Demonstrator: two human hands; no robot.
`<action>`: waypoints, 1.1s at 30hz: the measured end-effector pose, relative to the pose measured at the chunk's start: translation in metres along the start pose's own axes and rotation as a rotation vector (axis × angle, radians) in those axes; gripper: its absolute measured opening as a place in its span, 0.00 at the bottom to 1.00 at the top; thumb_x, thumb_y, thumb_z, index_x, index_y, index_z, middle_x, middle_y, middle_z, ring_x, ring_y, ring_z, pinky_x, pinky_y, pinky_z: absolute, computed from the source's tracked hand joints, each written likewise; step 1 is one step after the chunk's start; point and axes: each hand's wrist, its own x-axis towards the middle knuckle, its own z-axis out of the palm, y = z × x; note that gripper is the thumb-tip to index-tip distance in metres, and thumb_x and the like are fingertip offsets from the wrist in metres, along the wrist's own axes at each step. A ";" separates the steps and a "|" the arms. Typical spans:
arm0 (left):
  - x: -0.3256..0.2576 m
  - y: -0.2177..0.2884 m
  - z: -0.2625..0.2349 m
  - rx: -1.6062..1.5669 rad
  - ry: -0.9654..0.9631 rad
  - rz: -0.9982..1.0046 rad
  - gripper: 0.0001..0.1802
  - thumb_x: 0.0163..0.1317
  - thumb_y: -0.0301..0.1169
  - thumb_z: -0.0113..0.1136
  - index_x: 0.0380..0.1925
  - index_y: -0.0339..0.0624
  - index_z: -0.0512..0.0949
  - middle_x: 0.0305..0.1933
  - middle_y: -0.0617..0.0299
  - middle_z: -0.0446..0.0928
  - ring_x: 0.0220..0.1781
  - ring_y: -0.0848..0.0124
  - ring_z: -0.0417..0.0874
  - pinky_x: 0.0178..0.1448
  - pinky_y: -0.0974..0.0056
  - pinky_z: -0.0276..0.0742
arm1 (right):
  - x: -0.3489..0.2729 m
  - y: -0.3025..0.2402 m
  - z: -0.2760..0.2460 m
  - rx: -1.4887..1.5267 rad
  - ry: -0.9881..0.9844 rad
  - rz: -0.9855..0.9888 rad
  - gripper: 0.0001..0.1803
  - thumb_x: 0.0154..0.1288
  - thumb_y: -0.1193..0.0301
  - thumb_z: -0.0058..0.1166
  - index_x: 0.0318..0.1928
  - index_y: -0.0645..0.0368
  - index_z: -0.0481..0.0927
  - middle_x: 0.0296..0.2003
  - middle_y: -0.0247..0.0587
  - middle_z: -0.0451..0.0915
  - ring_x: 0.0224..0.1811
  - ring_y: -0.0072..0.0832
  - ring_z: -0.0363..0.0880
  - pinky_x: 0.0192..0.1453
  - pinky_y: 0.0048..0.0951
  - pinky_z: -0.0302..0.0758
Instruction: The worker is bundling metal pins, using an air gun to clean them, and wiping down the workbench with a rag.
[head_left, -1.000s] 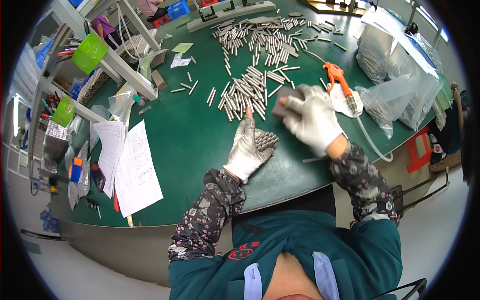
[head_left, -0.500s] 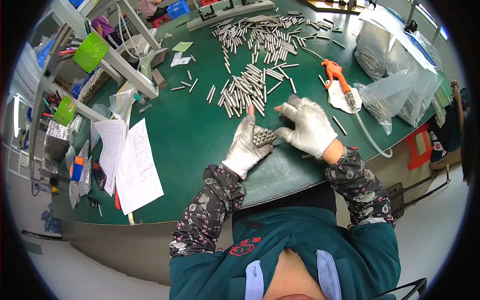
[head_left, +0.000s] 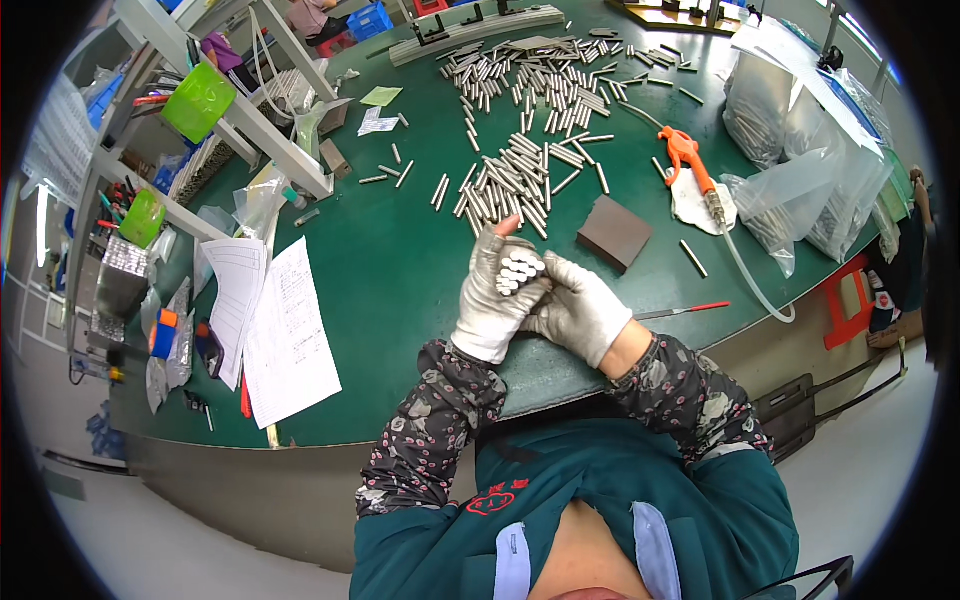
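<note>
A bundle of short metal rods (head_left: 519, 271) is sitting upright in the gloved left hand (head_left: 497, 295), its round ends showing together toward the camera, just above the near edge of the green tabletop (head_left: 400, 260). The left hand is curling around the bundle so that the rods are staying packed side by side, while the gloved right hand (head_left: 578, 308) is pressing against it from the right, its fingers closing on the bundle's side, seemingly to keep the ends level. Farther back, loose rods (head_left: 520, 175) are lying scattered and in rough rows within arm's reach, likely the stock being gathered. A brown block (head_left: 614, 232) is resting just beyond the hands, an orange air gun (head_left: 692, 160) with its hose to the right, and printed sheets (head_left: 285, 335) to the left.
</note>
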 end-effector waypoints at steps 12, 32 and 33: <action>0.004 -0.017 0.001 0.420 -0.107 0.175 0.57 0.36 0.23 0.73 0.66 0.53 0.51 0.43 0.63 0.73 0.42 0.76 0.76 0.45 0.69 0.76 | 0.005 -0.005 -0.019 0.138 0.073 0.002 0.19 0.67 0.63 0.44 0.51 0.63 0.71 0.46 0.44 0.76 0.50 0.37 0.74 0.59 0.46 0.69; -0.003 -0.033 -0.004 -0.002 -0.131 -0.155 0.30 0.49 0.13 0.60 0.54 0.41 0.65 0.38 0.66 0.74 0.38 0.77 0.78 0.44 0.73 0.77 | -0.040 -0.065 0.002 -1.839 0.513 -0.694 0.23 0.52 0.63 0.57 0.48 0.58 0.75 0.38 0.46 0.79 0.41 0.36 0.77 0.45 0.30 0.73; -0.003 -0.028 -0.005 0.003 -0.112 -0.274 0.30 0.49 0.13 0.60 0.54 0.41 0.65 0.38 0.66 0.74 0.38 0.77 0.77 0.44 0.73 0.77 | -0.040 -0.070 0.002 -2.107 0.529 -0.769 0.27 0.50 0.61 0.58 0.52 0.56 0.73 0.44 0.48 0.77 0.48 0.39 0.75 0.51 0.33 0.71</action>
